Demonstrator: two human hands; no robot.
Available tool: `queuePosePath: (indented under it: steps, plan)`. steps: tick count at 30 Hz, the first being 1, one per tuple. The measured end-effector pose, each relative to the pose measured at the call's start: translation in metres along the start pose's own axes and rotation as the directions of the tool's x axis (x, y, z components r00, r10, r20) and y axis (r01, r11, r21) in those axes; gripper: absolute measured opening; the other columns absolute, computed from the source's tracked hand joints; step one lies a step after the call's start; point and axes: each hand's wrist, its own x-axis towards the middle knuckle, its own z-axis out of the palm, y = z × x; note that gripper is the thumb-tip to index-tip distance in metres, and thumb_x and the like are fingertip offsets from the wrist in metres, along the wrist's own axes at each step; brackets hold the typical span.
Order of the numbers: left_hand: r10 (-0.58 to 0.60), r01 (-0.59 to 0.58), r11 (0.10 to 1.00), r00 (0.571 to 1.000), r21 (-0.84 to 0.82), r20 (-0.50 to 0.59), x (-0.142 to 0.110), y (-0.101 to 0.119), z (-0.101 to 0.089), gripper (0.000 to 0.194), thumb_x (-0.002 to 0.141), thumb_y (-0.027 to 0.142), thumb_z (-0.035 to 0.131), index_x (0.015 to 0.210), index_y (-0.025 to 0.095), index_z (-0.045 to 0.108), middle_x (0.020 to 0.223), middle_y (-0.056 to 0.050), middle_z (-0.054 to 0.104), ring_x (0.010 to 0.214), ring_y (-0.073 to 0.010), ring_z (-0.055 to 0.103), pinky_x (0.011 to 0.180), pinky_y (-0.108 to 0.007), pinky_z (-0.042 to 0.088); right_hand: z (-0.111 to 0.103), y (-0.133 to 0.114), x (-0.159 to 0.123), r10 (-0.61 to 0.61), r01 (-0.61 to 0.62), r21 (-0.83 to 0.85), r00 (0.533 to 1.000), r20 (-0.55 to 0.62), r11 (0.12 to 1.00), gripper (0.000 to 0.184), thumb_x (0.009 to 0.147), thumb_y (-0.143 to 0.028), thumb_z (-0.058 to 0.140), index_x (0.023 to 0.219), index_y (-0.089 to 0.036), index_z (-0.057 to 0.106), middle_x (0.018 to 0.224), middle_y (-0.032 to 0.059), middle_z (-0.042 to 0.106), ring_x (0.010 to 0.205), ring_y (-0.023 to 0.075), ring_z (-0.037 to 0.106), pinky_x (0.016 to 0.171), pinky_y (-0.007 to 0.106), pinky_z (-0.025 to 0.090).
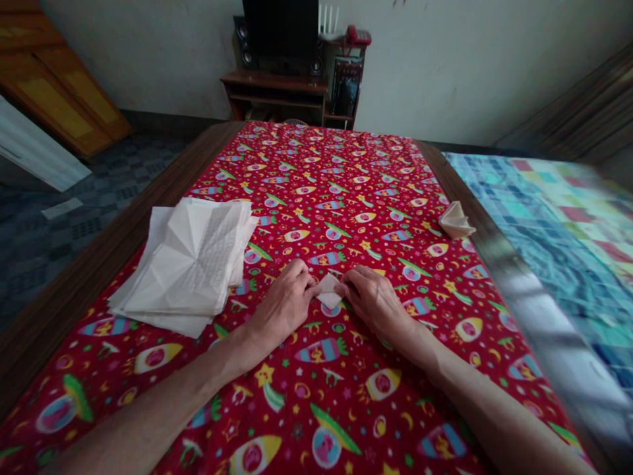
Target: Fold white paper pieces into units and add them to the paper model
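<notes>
A small folded paper (329, 292), pale and diamond-shaped, lies on the red patterned cloth (316, 389) in the middle of the table. My left hand (291, 293) pinches its left corner between thumb and fingers. On the opposite side, my right hand (370, 293) has its fingers closed at the right corner, the thumb resting on the paper. To the left of my left hand sits a stack of creased paper sheets (192, 257), some with printed text. A folded paper piece (455, 220) stands near the table's right edge.
Brown wooden borders (198, 155) run along the table's sides. Beyond the far end is a desk (274, 80) with a monitor (281, 30), speakers and a red telephone (357, 36). A bed with a checked cover (544, 231) adjoins the right side. A wooden cabinet (64, 86) stands at far left.
</notes>
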Motion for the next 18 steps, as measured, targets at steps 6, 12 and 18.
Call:
queuePosePath:
  steps: [6, 12, 18]
  plan:
    - [-0.011, 0.011, 0.998, 1.0, 0.066, -0.006, 0.0005, 0.0064, 0.0006, 0.017, 0.089, 0.015, 0.05, 0.072, 0.018, 0.049, 0.085, -0.004, 0.048, 0.083, -0.0185, 0.052, 0.076, -0.033, 0.047, -0.0017, -0.002, 0.0032, -0.007, 0.009, -0.058, 0.999, 0.035, 0.998, 0.021, 0.094, -0.028, 0.047, 0.077, -0.018, 0.055, 0.074, 0.0027, 0.057, 0.065, 0.0133, 0.051, 0.06, 0.025, 0.034]
    - [-0.01, 0.011, 0.997, 1.0, 0.082, -0.013, 0.0024, 0.005, 0.0014, 0.015, 0.088, 0.018, 0.054, 0.073, 0.018, 0.048, 0.084, -0.002, 0.048, 0.081, -0.0171, 0.052, 0.073, -0.031, 0.046, -0.0043, -0.0037, 0.003, 0.003, 0.004, -0.115, 0.998, 0.055, 0.993, 0.022, 0.094, -0.03, 0.048, 0.076, -0.018, 0.053, 0.075, 0.0034, 0.057, 0.066, 0.0137, 0.051, 0.06, 0.025, 0.033]
    - [-0.067, 0.065, 0.988, 0.998, 0.141, 0.012, 0.0091, 0.0063, -0.0005, 0.026, 0.088, 0.033, 0.058, 0.068, 0.018, 0.05, 0.078, 0.001, 0.049, 0.069, -0.0131, 0.051, 0.06, -0.026, 0.041, -0.0024, -0.005, 0.0052, 0.022, -0.018, -0.126, 0.999, 0.03, 0.992, 0.025, 0.091, -0.038, 0.052, 0.076, -0.018, 0.055, 0.074, 0.0023, 0.058, 0.064, 0.0127, 0.051, 0.057, 0.024, 0.03]
